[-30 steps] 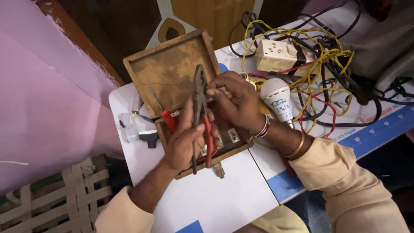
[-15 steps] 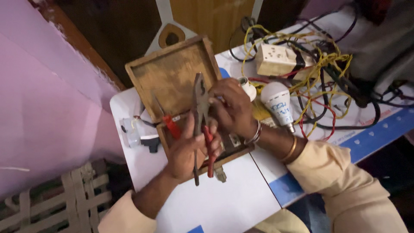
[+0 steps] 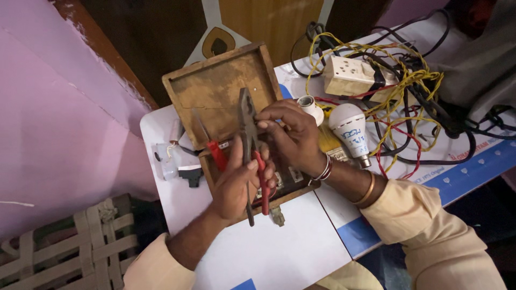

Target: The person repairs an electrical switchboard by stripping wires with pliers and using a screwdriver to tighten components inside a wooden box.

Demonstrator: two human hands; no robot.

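My left hand (image 3: 235, 185) grips a pair of pliers (image 3: 249, 134) by their handles, one bare metal and one red; the jaws point away from me over an open wooden box (image 3: 220, 88). My right hand (image 3: 293, 137) has its fingertips pinched right beside the plier jaws; what it pinches is too small to tell. A red-handled screwdriver (image 3: 213, 147) lies in the box just left of the pliers. Switch parts show in the box's near end, under my hands.
The box rests on a white table (image 3: 279, 252). To the right lie a white bulb (image 3: 349, 126), a lamp holder (image 3: 312, 107), a cream socket block (image 3: 352, 75) and a tangle of yellow, red and black wires (image 3: 414, 96). A clear plastic part (image 3: 164, 158) sits left. A woven stool (image 3: 64, 247) stands below left.
My hands and the pliers have stayed over the box; my right fingers have shifted slightly toward the jaws. The view has drifted a little.
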